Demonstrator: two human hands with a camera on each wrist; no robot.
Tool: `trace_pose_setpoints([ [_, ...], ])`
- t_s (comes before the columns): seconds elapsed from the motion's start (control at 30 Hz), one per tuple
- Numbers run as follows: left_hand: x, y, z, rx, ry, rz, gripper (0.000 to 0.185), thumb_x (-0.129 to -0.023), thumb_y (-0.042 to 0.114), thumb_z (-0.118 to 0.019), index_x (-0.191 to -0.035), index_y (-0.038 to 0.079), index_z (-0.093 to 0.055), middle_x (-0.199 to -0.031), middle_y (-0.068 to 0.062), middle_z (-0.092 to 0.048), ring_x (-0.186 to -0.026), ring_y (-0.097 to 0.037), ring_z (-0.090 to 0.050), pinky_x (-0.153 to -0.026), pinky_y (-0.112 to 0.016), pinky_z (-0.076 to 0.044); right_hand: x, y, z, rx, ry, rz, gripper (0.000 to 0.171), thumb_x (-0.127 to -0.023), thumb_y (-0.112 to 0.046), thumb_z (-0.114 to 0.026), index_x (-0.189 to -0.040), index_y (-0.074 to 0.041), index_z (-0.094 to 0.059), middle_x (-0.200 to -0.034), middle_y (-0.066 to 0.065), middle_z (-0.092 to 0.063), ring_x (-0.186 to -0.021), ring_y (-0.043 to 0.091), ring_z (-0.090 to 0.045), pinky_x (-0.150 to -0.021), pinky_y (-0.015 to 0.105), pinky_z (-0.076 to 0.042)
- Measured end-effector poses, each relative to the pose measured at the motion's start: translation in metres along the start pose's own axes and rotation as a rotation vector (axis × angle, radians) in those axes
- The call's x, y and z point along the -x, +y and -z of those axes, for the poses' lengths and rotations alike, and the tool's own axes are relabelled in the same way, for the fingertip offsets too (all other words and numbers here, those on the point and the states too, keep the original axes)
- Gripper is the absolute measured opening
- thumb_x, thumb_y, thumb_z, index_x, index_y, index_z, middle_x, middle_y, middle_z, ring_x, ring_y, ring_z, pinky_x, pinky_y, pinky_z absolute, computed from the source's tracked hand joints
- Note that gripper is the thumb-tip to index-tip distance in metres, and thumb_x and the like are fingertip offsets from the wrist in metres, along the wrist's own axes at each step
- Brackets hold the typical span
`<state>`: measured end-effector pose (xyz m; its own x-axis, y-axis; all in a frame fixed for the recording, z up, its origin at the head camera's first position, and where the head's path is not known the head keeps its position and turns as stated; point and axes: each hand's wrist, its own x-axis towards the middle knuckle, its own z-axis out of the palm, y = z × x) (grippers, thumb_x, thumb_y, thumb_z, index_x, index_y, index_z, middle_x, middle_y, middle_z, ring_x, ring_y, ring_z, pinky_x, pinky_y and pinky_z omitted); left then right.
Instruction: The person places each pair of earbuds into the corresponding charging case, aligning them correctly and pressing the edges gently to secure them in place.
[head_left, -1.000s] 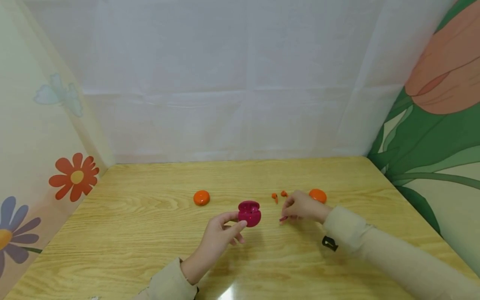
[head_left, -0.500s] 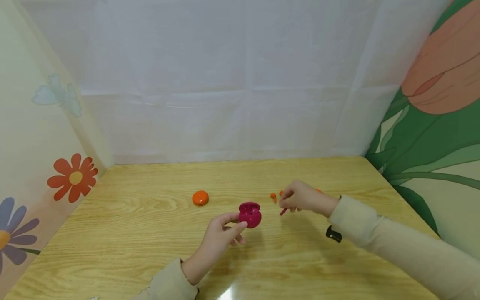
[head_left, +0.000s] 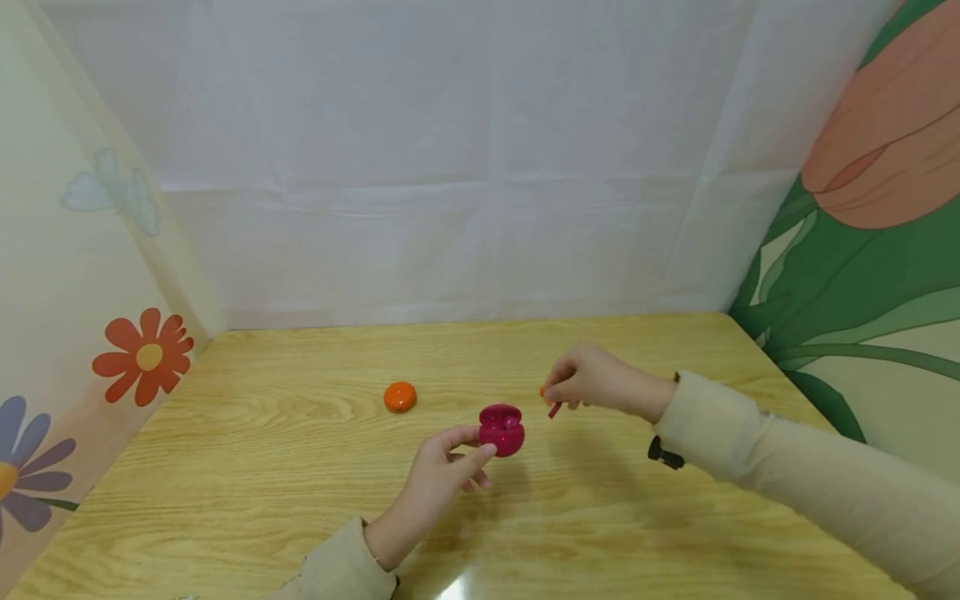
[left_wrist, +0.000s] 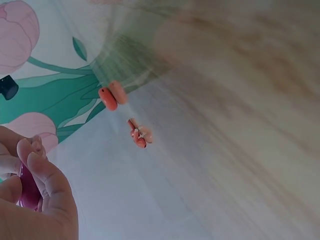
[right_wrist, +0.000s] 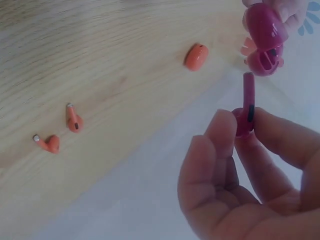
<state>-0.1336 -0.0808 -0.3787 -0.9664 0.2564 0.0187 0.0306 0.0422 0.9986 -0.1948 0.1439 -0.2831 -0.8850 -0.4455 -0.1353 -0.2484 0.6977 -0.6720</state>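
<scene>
My left hand [head_left: 442,471] grips a magenta earbud case [head_left: 501,437] above the table, its lid raised. One slot shows inside the case [right_wrist: 267,59] in the right wrist view; I cannot tell whether an earbud sits in it. Just right of the case, my right hand [head_left: 600,385] pinches a magenta earbud [right_wrist: 246,112] by its head. The earbud's stem points towards the case, a small gap between them. In the left wrist view, my left fingers [left_wrist: 47,175] wrap the magenta case [left_wrist: 29,190].
An orange round case [head_left: 400,397] lies on the wooden table [head_left: 315,467] to the left. Two orange earbuds, one upper [right_wrist: 74,122] and one lower [right_wrist: 50,144], lie loose on the table. Another orange case [left_wrist: 107,99] appears in the left wrist view, hidden behind my right hand in the head view.
My right hand has lifted the magenta earbud off the table and moved left and away, turning its stem towards the case. It now covers the right orange case. My left hand holds nearly still.
</scene>
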Motion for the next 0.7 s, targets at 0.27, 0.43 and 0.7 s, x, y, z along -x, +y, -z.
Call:
trace_pose_setpoints([
  [0.27,-0.002,-0.001,0.0,-0.004,-0.007,-0.015,0.034,-0.093,0.013,-0.066,-0.118,-0.009,-0.062,-0.101,-0.008,-0.062,-0.06,-0.012,-0.064,-0.058,-0.026,-0.051,-0.004,-0.013,0.002,0.023,0.014,0.017,0.01,-0.089,-0.005,-0.066,-0.088,0.002,-0.073,-0.071,0.001,-0.066,-0.062,0.011,-0.056,-0.059,0.026,-0.049],
  [0.43,-0.002,0.001,0.0,-0.003,-0.009,-0.005,0.034,-0.093,0.014,-0.066,-0.118,-0.009,-0.062,-0.101,-0.007,-0.062,-0.061,-0.013,-0.064,-0.059,-0.025,-0.051,-0.005,-0.025,-0.001,0.047,0.023,0.036,0.008,-0.089,-0.007,-0.068,-0.086,0.0,-0.071,-0.07,0.001,-0.064,-0.062,0.011,-0.056,-0.059,0.027,-0.047],
  [0.7,-0.001,0.003,-0.002,-0.003,-0.003,-0.021,0.033,-0.093,0.013,-0.067,-0.117,-0.009,-0.063,-0.098,-0.006,-0.063,-0.062,-0.02,-0.066,-0.058,-0.027,-0.052,-0.008,-0.033,-0.007,0.026,0.025,0.076,0.01,-0.087,-0.004,-0.07,-0.078,-0.002,-0.066,-0.066,0.003,-0.06,-0.058,0.013,-0.054,-0.056,0.026,-0.046],
])
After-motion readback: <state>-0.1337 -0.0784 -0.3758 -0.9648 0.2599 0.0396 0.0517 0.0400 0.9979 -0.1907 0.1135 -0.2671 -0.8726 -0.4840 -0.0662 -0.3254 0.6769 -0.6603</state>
